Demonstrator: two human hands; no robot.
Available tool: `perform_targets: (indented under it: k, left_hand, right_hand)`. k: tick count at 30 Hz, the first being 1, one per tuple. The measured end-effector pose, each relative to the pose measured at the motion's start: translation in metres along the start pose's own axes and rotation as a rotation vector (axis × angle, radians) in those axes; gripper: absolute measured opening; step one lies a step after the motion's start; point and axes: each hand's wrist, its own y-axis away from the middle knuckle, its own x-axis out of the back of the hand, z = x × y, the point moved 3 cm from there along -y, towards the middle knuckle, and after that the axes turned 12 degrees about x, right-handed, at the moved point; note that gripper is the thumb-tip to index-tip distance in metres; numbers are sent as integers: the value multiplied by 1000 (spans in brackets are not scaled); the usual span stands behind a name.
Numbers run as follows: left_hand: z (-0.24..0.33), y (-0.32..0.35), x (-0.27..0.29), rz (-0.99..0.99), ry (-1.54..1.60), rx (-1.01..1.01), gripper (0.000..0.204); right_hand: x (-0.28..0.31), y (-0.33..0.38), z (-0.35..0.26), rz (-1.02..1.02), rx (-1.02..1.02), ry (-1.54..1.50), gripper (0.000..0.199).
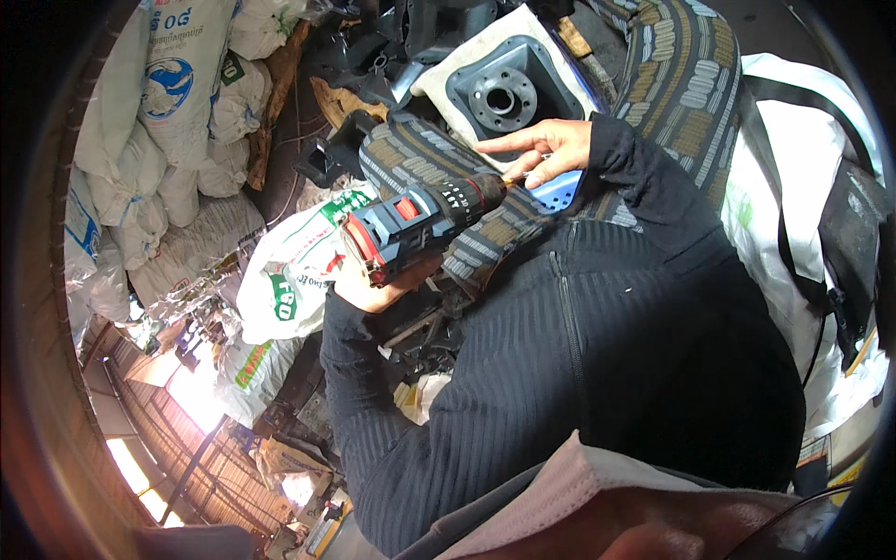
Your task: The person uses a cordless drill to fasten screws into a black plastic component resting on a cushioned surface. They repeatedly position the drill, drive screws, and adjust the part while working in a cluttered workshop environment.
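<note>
In the head view, your left hand is clenched around the grip of the cordless drill with the blue-grey body, red trim and black ribbed chuck. The drill lies nearly level and points to your right. Your right hand is at the drill's nose: thumb and middle fingers pinch around the bit tip just past the chuck, and the forefinger sticks out straight towards the left. It is a light fingertip grip, not a fist.

The tip meets the work just above a small bright blue perforated plastic piece, which lies against the broad dark woven band patterned in grey and ochre. That band curves over the top of the pile and runs under the drill. Whether the bit is already biting into something or only resting there is hidden by your fingers.

Just behind your right hand lies a grey moulded plastic plate with a round flanged hub and bolt holes on a pale backing. Stuffed white woven sacks are stacked well off to your left, and a white sack with green print lies below the drill.

I judge the step to be lining up: you are guiding the bit or a fastener to its spot by hand before driving. The next move calls for a square, steady drill axis and for your right fingertips to be off the turning parts before the trigger is pressed. Press firmly from your left wrist so the tip does not skate onto the band.
</note>
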Motion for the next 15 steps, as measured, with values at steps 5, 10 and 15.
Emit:
perform_targets:
  k: [5, 10, 15]
  left_hand:
    - [-15, -13, 3, 43, 244, 173, 19]
    - [5, -51, 16, 167, 317, -70, 39]
    - [13, -84, 19, 192, 226, -141, 46]
  right_hand:
    - [43, 7, -2, 876, 80, 197, 35]
    - [93, 19, 62, 1471, 137, 300, 46]
    - [75, -19, 60, 1329, -161, 717, 61]
